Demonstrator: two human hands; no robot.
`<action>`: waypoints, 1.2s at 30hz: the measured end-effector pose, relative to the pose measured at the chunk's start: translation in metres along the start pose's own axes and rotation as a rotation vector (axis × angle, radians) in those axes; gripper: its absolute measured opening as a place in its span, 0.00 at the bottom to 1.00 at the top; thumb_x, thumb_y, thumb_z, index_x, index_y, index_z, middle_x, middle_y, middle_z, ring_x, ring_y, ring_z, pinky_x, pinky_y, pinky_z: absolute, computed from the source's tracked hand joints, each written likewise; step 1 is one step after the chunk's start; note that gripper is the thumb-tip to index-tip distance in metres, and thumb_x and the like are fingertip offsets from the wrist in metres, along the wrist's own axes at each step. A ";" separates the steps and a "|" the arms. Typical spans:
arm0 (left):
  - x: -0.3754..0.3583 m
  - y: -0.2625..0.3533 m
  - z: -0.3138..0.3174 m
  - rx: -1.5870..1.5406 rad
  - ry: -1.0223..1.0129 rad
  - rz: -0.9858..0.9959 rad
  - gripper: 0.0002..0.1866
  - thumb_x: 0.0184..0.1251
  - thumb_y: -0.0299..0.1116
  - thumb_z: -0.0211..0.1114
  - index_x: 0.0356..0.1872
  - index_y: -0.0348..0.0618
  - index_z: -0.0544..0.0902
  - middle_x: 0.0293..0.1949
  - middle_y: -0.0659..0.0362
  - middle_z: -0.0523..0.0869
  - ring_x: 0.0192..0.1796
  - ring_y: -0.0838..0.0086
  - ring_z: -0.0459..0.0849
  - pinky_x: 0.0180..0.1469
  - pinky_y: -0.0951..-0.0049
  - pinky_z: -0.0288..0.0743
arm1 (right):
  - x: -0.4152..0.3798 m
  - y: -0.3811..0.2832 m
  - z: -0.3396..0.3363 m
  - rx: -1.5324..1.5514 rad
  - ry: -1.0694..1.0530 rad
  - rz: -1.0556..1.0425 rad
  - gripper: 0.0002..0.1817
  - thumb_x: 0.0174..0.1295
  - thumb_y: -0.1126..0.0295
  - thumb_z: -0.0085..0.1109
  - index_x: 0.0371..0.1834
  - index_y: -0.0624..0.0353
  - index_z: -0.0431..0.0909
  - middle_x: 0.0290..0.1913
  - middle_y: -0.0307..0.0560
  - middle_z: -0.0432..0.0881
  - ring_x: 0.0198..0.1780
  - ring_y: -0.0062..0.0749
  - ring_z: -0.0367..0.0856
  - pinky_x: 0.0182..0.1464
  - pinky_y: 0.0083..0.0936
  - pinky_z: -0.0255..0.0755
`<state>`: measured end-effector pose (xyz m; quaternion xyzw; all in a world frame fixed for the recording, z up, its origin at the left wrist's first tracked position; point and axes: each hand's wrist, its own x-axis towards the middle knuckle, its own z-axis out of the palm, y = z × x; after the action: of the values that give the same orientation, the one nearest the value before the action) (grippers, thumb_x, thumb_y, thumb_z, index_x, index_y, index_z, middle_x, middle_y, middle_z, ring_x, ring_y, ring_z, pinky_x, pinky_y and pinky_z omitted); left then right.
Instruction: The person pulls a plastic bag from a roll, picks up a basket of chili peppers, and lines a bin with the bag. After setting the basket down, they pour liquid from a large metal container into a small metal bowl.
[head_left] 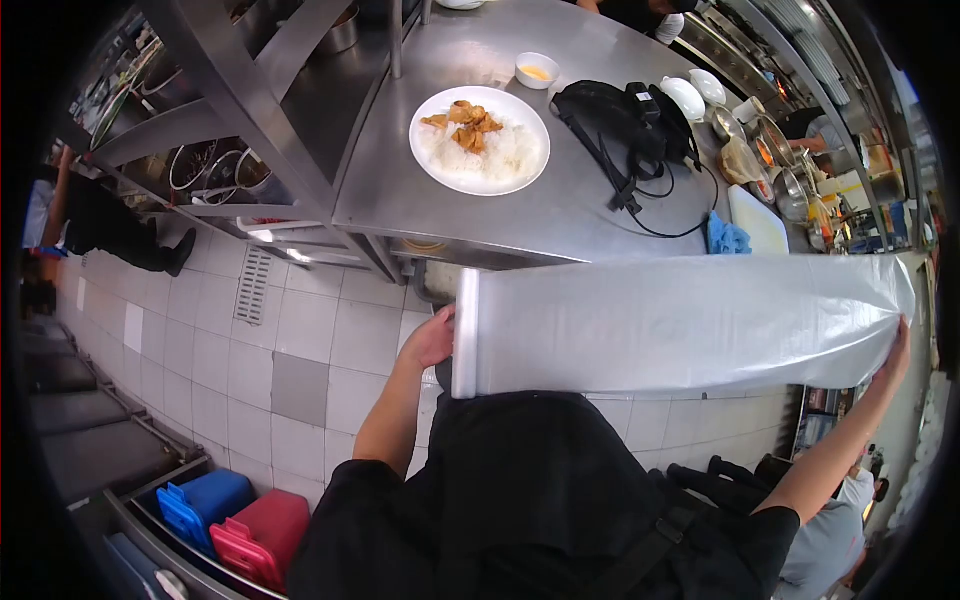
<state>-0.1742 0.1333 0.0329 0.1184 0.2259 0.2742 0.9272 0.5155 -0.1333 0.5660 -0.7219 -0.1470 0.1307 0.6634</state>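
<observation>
A wide strip of translucent plastic film (680, 325) stretches across in front of my body, unwound from a narrow roll (466, 335). Closed around the back of that roll is my left hand (432, 340), its fingers partly hidden. At the far right end, my right hand (893, 352) pinches the gathered edge of the film, and creases fan out from its fingers. Beyond the film, a white oval plate (422, 170) of rice and browned meat pieces rests on the steel counter (400, 215).
Behind the plate stands a small white bowl (537, 70) with yellow content. A black bag (610, 115) with straps and a cable lies right of it, near a crumpled blue glove (727, 236). Steel shelving rises at left. Other people stand at left, lower right and behind the counter.
</observation>
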 end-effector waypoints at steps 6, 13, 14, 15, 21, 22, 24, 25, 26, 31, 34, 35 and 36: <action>0.009 -0.008 -0.015 0.010 0.143 -0.095 0.25 0.73 0.49 0.52 0.62 0.42 0.72 0.55 0.54 0.81 0.55 0.64 0.80 0.60 0.60 0.73 | 0.066 -0.018 -0.103 0.007 0.160 -0.025 0.30 0.63 0.53 0.58 0.61 0.65 0.72 0.59 0.49 0.77 0.58 0.39 0.76 0.61 0.32 0.69; 0.007 -0.002 -0.022 0.115 0.203 -0.153 0.26 0.69 0.48 0.59 0.60 0.41 0.73 0.51 0.54 0.82 0.53 0.64 0.81 0.57 0.60 0.75 | 0.100 -0.032 -0.190 0.005 0.302 -0.029 0.34 0.66 0.51 0.55 0.66 0.66 0.66 0.65 0.50 0.73 0.64 0.42 0.72 0.67 0.36 0.62; 0.007 0.000 -0.024 0.135 0.177 -0.121 0.28 0.68 0.50 0.59 0.62 0.40 0.72 0.54 0.53 0.81 0.56 0.62 0.79 0.60 0.59 0.73 | 0.105 -0.031 -0.207 0.033 0.317 -0.031 0.33 0.66 0.51 0.54 0.66 0.66 0.66 0.64 0.50 0.73 0.64 0.42 0.72 0.67 0.35 0.63; 0.006 0.002 -0.026 0.153 0.151 -0.087 0.31 0.68 0.51 0.59 0.64 0.40 0.70 0.57 0.51 0.79 0.60 0.60 0.77 0.63 0.57 0.70 | 0.103 -0.030 -0.212 0.060 0.329 -0.034 0.33 0.66 0.51 0.54 0.65 0.67 0.67 0.64 0.50 0.73 0.63 0.42 0.72 0.67 0.35 0.63; -0.002 0.011 -0.026 0.145 0.172 -0.080 0.29 0.69 0.50 0.58 0.63 0.41 0.70 0.58 0.53 0.78 0.60 0.62 0.76 0.65 0.57 0.68 | 0.112 -0.032 -0.278 0.081 0.452 -0.104 0.29 0.63 0.59 0.59 0.60 0.70 0.70 0.60 0.54 0.76 0.58 0.43 0.77 0.62 0.37 0.71; -0.003 0.012 -0.027 0.125 0.140 -0.050 0.29 0.69 0.50 0.58 0.63 0.42 0.70 0.59 0.54 0.78 0.61 0.62 0.76 0.65 0.57 0.67 | 0.111 -0.034 -0.284 0.082 0.481 -0.125 0.29 0.62 0.58 0.60 0.60 0.70 0.70 0.60 0.54 0.76 0.58 0.43 0.77 0.62 0.38 0.71; -0.006 0.014 -0.021 0.121 0.131 -0.050 0.27 0.68 0.48 0.60 0.61 0.43 0.71 0.56 0.55 0.79 0.59 0.64 0.77 0.63 0.58 0.69 | 0.109 -0.037 -0.296 0.081 0.510 -0.145 0.30 0.62 0.58 0.61 0.60 0.70 0.70 0.60 0.54 0.75 0.57 0.44 0.77 0.61 0.38 0.71; -0.007 0.014 -0.020 0.117 0.122 -0.048 0.25 0.68 0.46 0.62 0.59 0.43 0.73 0.54 0.56 0.80 0.57 0.65 0.78 0.61 0.60 0.71 | 0.109 -0.039 -0.302 0.046 0.530 -0.155 0.30 0.61 0.58 0.61 0.60 0.70 0.71 0.60 0.54 0.76 0.57 0.44 0.77 0.61 0.38 0.71; -0.007 0.014 -0.019 0.116 0.124 -0.048 0.25 0.68 0.46 0.62 0.59 0.43 0.73 0.54 0.56 0.80 0.57 0.65 0.78 0.61 0.60 0.71 | 0.110 -0.040 -0.308 0.011 0.549 -0.165 0.30 0.61 0.57 0.62 0.59 0.70 0.71 0.59 0.54 0.76 0.57 0.44 0.77 0.61 0.37 0.71; 0.003 0.008 -0.035 0.180 0.025 -0.073 0.27 0.69 0.51 0.59 0.63 0.48 0.70 0.58 0.58 0.79 0.60 0.65 0.76 0.63 0.59 0.68 | 0.107 -0.045 -0.334 0.032 0.597 -0.172 0.26 0.59 0.58 0.63 0.55 0.66 0.75 0.55 0.51 0.78 0.53 0.42 0.79 0.56 0.37 0.73; 0.000 0.010 -0.024 0.197 0.114 -0.102 0.29 0.68 0.50 0.60 0.64 0.43 0.70 0.57 0.56 0.79 0.58 0.65 0.78 0.62 0.61 0.70 | 0.082 -0.048 -0.318 0.000 0.726 -0.268 0.18 0.58 0.61 0.62 0.47 0.60 0.80 0.49 0.47 0.82 0.49 0.40 0.80 0.52 0.37 0.75; 0.000 0.011 -0.022 0.194 0.115 -0.102 0.29 0.68 0.50 0.60 0.64 0.43 0.70 0.57 0.56 0.79 0.58 0.65 0.78 0.62 0.61 0.70 | 0.077 -0.051 -0.320 -0.016 0.737 -0.279 0.18 0.58 0.61 0.62 0.47 0.60 0.80 0.48 0.46 0.82 0.49 0.40 0.80 0.51 0.37 0.75; 0.000 0.011 -0.021 0.208 0.141 -0.120 0.30 0.68 0.49 0.61 0.63 0.40 0.70 0.56 0.54 0.79 0.57 0.65 0.79 0.60 0.61 0.72 | 0.074 -0.051 -0.320 -0.034 0.741 -0.296 0.17 0.57 0.61 0.62 0.46 0.59 0.80 0.48 0.46 0.82 0.49 0.39 0.80 0.51 0.37 0.75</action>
<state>-0.1893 0.1446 0.0188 0.1804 0.3243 0.2012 0.9065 0.7044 -0.3954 0.6448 -0.7022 -0.0026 -0.2382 0.6710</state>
